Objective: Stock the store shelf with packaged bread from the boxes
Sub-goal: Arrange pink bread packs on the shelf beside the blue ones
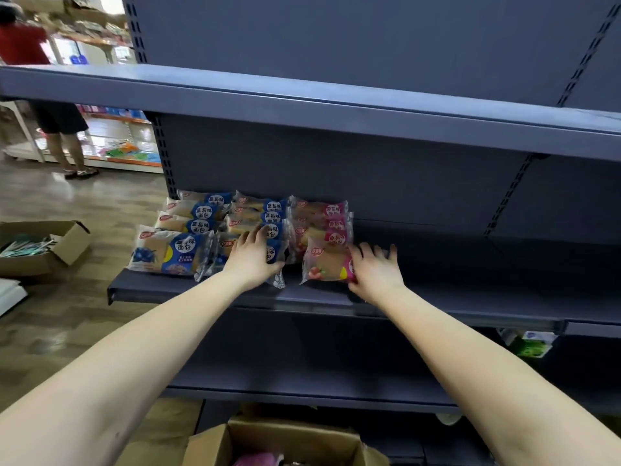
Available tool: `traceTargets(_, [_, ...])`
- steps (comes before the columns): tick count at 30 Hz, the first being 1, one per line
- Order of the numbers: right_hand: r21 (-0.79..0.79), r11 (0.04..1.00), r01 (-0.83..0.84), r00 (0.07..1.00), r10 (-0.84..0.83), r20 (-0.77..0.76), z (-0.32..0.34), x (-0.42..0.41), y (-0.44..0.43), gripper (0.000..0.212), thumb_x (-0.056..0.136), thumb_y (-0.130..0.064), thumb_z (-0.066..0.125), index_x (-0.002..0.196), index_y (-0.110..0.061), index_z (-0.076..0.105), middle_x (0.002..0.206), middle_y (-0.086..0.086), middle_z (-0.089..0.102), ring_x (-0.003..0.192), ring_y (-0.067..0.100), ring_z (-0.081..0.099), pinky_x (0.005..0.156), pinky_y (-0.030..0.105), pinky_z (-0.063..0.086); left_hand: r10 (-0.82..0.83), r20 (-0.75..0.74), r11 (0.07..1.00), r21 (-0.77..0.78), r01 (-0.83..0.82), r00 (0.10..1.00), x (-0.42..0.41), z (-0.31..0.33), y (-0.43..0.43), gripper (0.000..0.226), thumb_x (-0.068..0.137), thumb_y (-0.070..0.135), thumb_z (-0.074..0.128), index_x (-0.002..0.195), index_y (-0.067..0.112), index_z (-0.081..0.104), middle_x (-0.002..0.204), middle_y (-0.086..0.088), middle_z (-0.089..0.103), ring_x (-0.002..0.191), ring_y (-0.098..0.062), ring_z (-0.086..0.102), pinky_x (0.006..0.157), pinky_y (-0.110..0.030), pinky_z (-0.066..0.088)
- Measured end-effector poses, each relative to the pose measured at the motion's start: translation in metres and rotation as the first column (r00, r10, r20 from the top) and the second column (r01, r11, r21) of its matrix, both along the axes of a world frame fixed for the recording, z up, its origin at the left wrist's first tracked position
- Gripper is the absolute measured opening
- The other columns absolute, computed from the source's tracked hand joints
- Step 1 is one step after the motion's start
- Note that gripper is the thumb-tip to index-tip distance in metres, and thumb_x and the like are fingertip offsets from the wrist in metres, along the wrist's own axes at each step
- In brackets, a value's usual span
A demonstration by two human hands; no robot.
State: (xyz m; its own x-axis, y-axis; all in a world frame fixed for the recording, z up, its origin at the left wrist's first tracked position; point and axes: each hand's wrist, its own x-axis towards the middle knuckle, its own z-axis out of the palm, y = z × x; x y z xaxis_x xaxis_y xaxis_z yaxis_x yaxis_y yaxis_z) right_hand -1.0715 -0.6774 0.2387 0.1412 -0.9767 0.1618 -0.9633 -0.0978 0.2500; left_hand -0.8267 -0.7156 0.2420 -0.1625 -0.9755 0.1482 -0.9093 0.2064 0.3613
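Packaged bread lies in three rows on the left part of the grey middle shelf: two rows of blue packs and one row of pink packs. My left hand lies over the front blue pack of the second row, fingers on top and thumb curled round its front edge. My right hand touches the right end of the front pink pack, thumb against it and fingers spread over the bare shelf. An open cardboard box stands on the floor below me, with something pink inside.
The upper shelf overhangs the bread. The middle shelf is bare to the right of the pink row. A green package sits on the lower shelf at right. Another open box stands on the floor at left. A person stands in the far aisle.
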Motion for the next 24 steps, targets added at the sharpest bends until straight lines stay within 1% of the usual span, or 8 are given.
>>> traceTargets(2, [0.013,1.000,0.009,0.999,-0.009,0.034,-0.008,0.006,-0.004,0.078,0.086,-0.039,0.058,0.148,-0.012,0.020,0.142,0.010,0.037,0.129,0.034,0.037,0.111,0.060,0.014,0.020,0.071,0.999,0.047,-0.023,0.997,-0.003,-0.009,-0.001,0.084,0.090,0.048,0.054,0.152,0.014,0.009,0.160,-0.007,0.004,0.146,-0.036,0.004,0.117,-0.052,0.009])
traceTargets(4, [0.013,1.000,-0.005,0.998,0.004,0.062,-0.014,0.014,-0.008,0.077,0.088,-0.036,0.054,0.150,-0.011,0.016,0.149,0.012,0.030,0.137,0.034,0.028,0.113,0.060,0.007,0.046,0.095,0.992,0.115,-0.057,0.994,-0.007,-0.017,-0.002,0.081,0.093,0.048,0.048,0.153,0.018,0.004,0.160,-0.005,-0.007,0.145,-0.038,-0.006,0.115,-0.056,0.001])
traceTargets(6, [0.034,0.999,-0.036,0.996,0.033,0.081,-0.018,0.023,-0.013,0.077,0.091,-0.034,0.051,0.152,-0.012,0.009,0.155,0.011,0.019,0.142,0.033,0.018,0.114,0.058,0.001,0.061,0.101,0.980,0.181,-0.079,0.993,-0.008,-0.024,-0.003,0.080,0.093,0.049,0.046,0.153,0.021,0.002,0.160,-0.005,-0.012,0.144,-0.040,-0.010,0.114,-0.059,0.000])
traceTargets(9, [0.062,0.995,-0.078,0.988,0.068,0.138,-0.026,0.035,-0.017,0.076,0.093,-0.030,0.048,0.153,-0.016,0.002,0.159,0.006,0.009,0.145,0.033,0.009,0.115,0.055,-0.003,0.063,0.110,0.977,0.199,-0.084,0.992,-0.009,-0.031,-0.006,0.079,0.093,0.048,0.045,0.153,0.023,0.000,0.159,-0.008,-0.015,0.143,-0.042,-0.013,0.114,-0.060,0.000])
traceTargets(12, [0.080,0.988,-0.132,0.974,0.114,0.196,-0.032,0.041,-0.022,0.075,0.094,-0.026,0.046,0.153,-0.020,0.001,0.160,0.002,0.005,0.146,0.030,-0.001,0.116,0.049,-0.006,0.077,0.086,0.977,0.193,-0.092,0.993,-0.010,-0.035,-0.007,0.078,0.094,0.048,0.044,0.153,0.023,-0.001,0.159,-0.009,-0.017,0.143,-0.042,-0.015,0.114,-0.060,-0.001])
traceTargets(16, [0.126,0.971,-0.202,0.958,0.169,0.230,-0.033,0.036,-0.030,0.075,0.092,-0.026,0.045,0.153,-0.022,0.001,0.161,0.001,0.001,0.147,0.025,-0.008,0.117,0.044,-0.007,0.086,0.065,0.979,0.182,-0.096,0.994,-0.011,-0.040,-0.006,0.082,0.092,0.051,0.043,0.153,0.022,-0.003,0.158,-0.009,-0.020,0.142,-0.042,-0.017,0.113,-0.059,-0.004])
traceTargets(19, [0.172,0.957,-0.235,0.953,0.191,0.236,-0.035,0.032,-0.031,0.078,0.091,-0.032,0.045,0.153,-0.027,-0.002,0.161,0.002,-0.006,0.146,0.026,-0.013,0.117,0.044,-0.008,0.082,0.063,0.982,0.166,-0.091,0.995,-0.010,-0.045,-0.006,0.083,0.092,0.052,0.042,0.153,0.022,-0.005,0.157,-0.009,-0.023,0.142,-0.041,-0.019,0.113,-0.059,-0.006])
traceTargets(24, [0.217,0.948,-0.234,0.954,0.180,0.240,-0.036,0.035,-0.035,0.084,0.090,-0.055,0.045,0.151,-0.033,-0.010,0.159,0.001,-0.016,0.145,0.027,-0.019,0.115,0.045,-0.010,0.067,0.094,0.977,0.197,-0.085,0.993,-0.009,-0.044,-0.008,0.086,0.090,0.055,0.042,0.152,0.022,-0.008,0.156,-0.009,-0.024,0.141,-0.040,-0.022,0.113,-0.059,-0.007])
